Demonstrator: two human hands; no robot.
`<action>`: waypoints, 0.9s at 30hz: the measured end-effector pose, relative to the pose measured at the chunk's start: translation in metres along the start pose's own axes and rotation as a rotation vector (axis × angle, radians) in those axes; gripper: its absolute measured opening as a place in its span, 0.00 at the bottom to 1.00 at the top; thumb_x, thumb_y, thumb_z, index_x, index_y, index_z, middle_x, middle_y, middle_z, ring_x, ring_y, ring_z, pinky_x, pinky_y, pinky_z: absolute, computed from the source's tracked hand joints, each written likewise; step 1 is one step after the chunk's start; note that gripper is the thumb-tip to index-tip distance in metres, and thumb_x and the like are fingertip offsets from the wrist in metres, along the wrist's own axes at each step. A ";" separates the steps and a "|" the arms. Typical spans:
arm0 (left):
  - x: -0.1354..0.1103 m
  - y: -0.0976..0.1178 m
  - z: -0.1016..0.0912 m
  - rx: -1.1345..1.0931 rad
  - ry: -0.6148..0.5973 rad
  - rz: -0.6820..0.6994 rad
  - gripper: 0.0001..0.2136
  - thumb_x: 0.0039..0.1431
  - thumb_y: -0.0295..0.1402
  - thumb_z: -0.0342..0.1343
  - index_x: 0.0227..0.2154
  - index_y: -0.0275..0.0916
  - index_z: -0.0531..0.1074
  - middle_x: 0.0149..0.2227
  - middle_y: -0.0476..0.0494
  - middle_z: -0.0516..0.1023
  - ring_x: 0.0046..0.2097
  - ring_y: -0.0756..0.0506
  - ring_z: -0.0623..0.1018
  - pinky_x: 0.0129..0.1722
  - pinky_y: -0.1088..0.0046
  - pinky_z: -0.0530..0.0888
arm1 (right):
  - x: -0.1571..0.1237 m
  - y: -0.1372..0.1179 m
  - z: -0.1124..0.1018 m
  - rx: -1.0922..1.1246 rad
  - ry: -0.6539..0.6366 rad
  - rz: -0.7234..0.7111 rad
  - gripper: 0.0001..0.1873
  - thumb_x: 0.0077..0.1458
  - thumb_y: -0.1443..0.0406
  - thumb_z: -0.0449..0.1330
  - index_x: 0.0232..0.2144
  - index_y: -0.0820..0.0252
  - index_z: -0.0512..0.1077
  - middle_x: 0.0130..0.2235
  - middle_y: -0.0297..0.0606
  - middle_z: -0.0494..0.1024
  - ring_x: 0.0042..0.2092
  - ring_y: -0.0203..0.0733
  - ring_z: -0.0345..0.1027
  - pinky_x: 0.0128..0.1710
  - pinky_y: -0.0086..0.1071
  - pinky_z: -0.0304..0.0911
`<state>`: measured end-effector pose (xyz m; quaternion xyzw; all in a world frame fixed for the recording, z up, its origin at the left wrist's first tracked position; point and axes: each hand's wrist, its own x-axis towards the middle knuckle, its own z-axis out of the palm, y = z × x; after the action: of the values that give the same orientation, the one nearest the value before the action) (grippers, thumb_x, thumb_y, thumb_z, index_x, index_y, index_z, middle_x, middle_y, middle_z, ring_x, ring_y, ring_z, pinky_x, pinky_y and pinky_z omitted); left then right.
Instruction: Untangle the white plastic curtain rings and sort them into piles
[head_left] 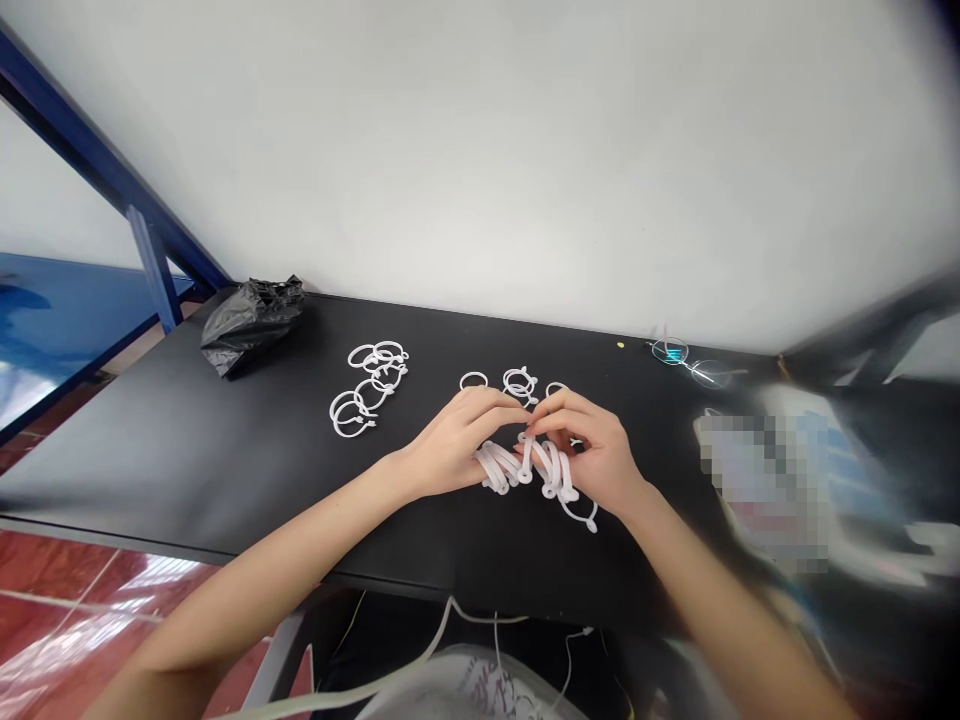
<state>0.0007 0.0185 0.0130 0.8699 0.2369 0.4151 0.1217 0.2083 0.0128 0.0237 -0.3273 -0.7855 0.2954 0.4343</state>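
My left hand (466, 432) and my right hand (592, 448) meet above the black table, fingertips nearly touching. Several white plastic curtain rings (525, 460) hang in a row below the fingers, and both hands are closed on them. Which finger grips which ring is partly hidden. One loose ring (581, 512) lies under my right hand, partly covered. Just beyond the hands are a small group of rings (519, 382) and a single ring (473, 380). To the left, more rings (375, 385) lie in an overlapping cluster.
A crumpled black plastic bag (251, 325) sits at the back left of the table (150, 440). Eyeglasses (686, 362) lie near the wall at the right. A clear plastic package (772, 490), partly blurred, is on the right. White cables (450, 610) run along the front edge.
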 end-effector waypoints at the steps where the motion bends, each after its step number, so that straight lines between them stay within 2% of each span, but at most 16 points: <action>1: -0.002 0.000 0.001 -0.009 -0.015 -0.021 0.14 0.62 0.33 0.57 0.49 0.38 0.67 0.44 0.38 0.77 0.48 0.43 0.76 0.49 0.64 0.71 | -0.001 0.000 0.001 0.006 -0.013 0.013 0.04 0.50 0.67 0.69 0.29 0.56 0.76 0.35 0.35 0.74 0.22 0.29 0.55 0.19 0.28 0.55; 6: -0.009 -0.001 0.005 -0.153 -0.113 -0.159 0.12 0.61 0.34 0.58 0.47 0.40 0.68 0.41 0.43 0.79 0.45 0.44 0.77 0.52 0.63 0.70 | -0.003 0.000 0.001 0.043 -0.052 0.038 0.03 0.52 0.64 0.68 0.29 0.56 0.77 0.34 0.37 0.76 0.23 0.31 0.60 0.20 0.29 0.58; 9: -0.010 -0.001 0.006 -0.259 -0.122 -0.260 0.07 0.59 0.32 0.59 0.40 0.40 0.71 0.36 0.47 0.79 0.42 0.46 0.78 0.51 0.65 0.71 | -0.001 -0.001 0.001 -0.013 -0.050 -0.035 0.03 0.51 0.64 0.69 0.29 0.55 0.78 0.32 0.37 0.78 0.27 0.35 0.66 0.24 0.30 0.61; 11: -0.010 0.000 0.005 -0.285 -0.116 -0.278 0.03 0.59 0.30 0.59 0.35 0.39 0.72 0.34 0.48 0.79 0.40 0.47 0.77 0.50 0.66 0.72 | -0.001 -0.003 0.001 -0.062 -0.035 -0.072 0.02 0.52 0.65 0.68 0.29 0.56 0.78 0.31 0.37 0.78 0.27 0.35 0.65 0.24 0.31 0.61; 13: -0.009 0.002 0.005 -0.309 -0.110 -0.283 0.01 0.59 0.28 0.58 0.33 0.39 0.73 0.32 0.48 0.78 0.37 0.47 0.77 0.49 0.66 0.72 | -0.001 -0.004 0.001 -0.058 -0.037 -0.057 0.02 0.53 0.66 0.66 0.29 0.56 0.78 0.31 0.37 0.77 0.23 0.31 0.60 0.21 0.29 0.58; 15: -0.007 0.004 0.005 -0.360 -0.094 -0.324 0.01 0.57 0.27 0.59 0.33 0.38 0.73 0.32 0.47 0.78 0.36 0.48 0.76 0.44 0.69 0.73 | -0.002 -0.004 0.001 -0.018 -0.050 -0.025 0.03 0.55 0.65 0.65 0.29 0.56 0.78 0.32 0.37 0.77 0.21 0.30 0.58 0.19 0.28 0.56; 18: -0.005 0.007 0.005 -0.500 -0.067 -0.411 0.05 0.54 0.27 0.62 0.34 0.36 0.72 0.33 0.47 0.77 0.35 0.49 0.76 0.38 0.73 0.73 | -0.003 -0.002 0.002 0.040 -0.055 -0.033 0.03 0.54 0.64 0.66 0.30 0.56 0.79 0.32 0.38 0.79 0.25 0.34 0.67 0.20 0.28 0.61; 23: -0.006 0.008 0.009 -0.817 -0.035 -0.537 0.12 0.51 0.29 0.66 0.35 0.35 0.69 0.34 0.46 0.74 0.36 0.49 0.76 0.38 0.73 0.74 | -0.005 -0.002 0.004 0.094 -0.023 -0.106 0.03 0.53 0.65 0.67 0.33 0.54 0.80 0.33 0.39 0.83 0.30 0.40 0.75 0.24 0.31 0.67; 27: -0.008 0.004 0.011 -0.985 -0.041 -0.564 0.14 0.52 0.29 0.67 0.38 0.35 0.68 0.36 0.45 0.75 0.37 0.48 0.78 0.41 0.70 0.75 | -0.005 -0.004 0.004 0.122 -0.039 -0.103 0.06 0.53 0.68 0.67 0.34 0.52 0.80 0.38 0.39 0.83 0.33 0.40 0.75 0.30 0.34 0.70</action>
<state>0.0065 0.0113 0.0025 0.6214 0.2362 0.4110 0.6238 0.2062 0.0059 0.0223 -0.2534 -0.7902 0.3264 0.4527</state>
